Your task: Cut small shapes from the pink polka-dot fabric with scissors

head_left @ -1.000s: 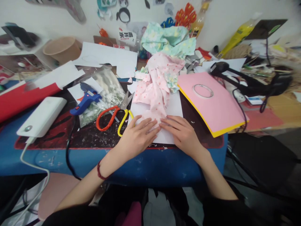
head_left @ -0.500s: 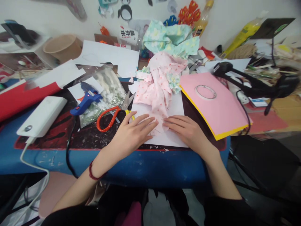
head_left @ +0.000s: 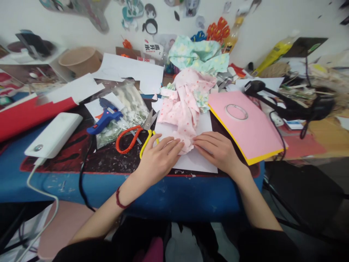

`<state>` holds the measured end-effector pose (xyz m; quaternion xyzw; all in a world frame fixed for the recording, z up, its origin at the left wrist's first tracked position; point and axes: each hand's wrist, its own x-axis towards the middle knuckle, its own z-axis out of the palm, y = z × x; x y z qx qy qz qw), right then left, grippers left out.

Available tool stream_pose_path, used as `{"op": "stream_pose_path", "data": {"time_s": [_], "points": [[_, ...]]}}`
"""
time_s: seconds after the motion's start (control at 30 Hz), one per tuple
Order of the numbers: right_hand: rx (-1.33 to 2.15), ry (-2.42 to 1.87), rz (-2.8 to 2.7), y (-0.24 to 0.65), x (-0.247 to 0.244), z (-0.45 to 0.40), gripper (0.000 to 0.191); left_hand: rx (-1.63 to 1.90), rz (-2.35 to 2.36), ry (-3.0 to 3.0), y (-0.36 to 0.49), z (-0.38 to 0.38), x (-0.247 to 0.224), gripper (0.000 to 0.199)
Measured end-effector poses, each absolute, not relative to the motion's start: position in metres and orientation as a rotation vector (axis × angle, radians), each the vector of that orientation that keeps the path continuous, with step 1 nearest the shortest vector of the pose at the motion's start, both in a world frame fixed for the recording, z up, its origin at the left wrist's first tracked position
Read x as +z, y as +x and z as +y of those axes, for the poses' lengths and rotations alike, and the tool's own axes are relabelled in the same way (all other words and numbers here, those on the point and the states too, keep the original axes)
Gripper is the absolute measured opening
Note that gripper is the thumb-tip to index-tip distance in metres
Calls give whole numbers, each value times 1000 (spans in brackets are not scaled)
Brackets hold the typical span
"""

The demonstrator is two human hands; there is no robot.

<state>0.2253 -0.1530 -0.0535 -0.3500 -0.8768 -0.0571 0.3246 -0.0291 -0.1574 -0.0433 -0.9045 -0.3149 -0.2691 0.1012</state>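
Note:
A pink cloth with red dots point(head_left: 187, 105) lies crumpled over a sheet of white paper point(head_left: 203, 160). At its near end, my left hand point(head_left: 160, 153) grips the left side of the cloth, fingers bent together. Facing it, my right hand point(head_left: 218, 151) grips the right side between thumb and fingers; the fingertips are partly hidden. Beyond lies a green flowered cloth point(head_left: 199, 54), bunched up. Scissors with one red and one yellow handle point(head_left: 131, 140) rest left of my left hand, blades spread.
A blue glue gun point(head_left: 105, 120) lies on a clear plastic bag point(head_left: 131, 100). Farther left is a white power bank point(head_left: 54, 134) with a cable. Pink and yellow sheets point(head_left: 245, 127) with a ring point(head_left: 236, 111) lie on the right, near a black stand point(head_left: 289, 98).
The near end of the pink cloth has come down between my hands, covering paper that showed before. My fingers have drawn in on it from lying flatter. The camera view has shifted slightly.

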Motion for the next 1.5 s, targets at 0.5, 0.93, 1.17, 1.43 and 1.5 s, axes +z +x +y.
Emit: {"op": "stream_pose_path", "data": {"time_s": [0.5, 0.93, 1.17, 1.43, 1.5], "points": [[267, -1049, -2060, 199, -43, -147, 17, -1177, -1310, -2835, -25, -139, -43, 14], [585, -1057, -1877, 187, -37, -139, 12, -1287, -1456, -2890, -22, -130, -33, 14], [727, -1067, -1819, 188, -41, -138, 14, -1342, -1482, -2906, -24, -129, -36, 18], [779, -1060, -1804, 189, -42, -139, 14, -1369, -1465, -2899, -27, -129, -35, 12], [663, -1043, -1889, 193, -39, -145, 12, -1292, -1386, -2947, -34, -132, -34, 10]]}}
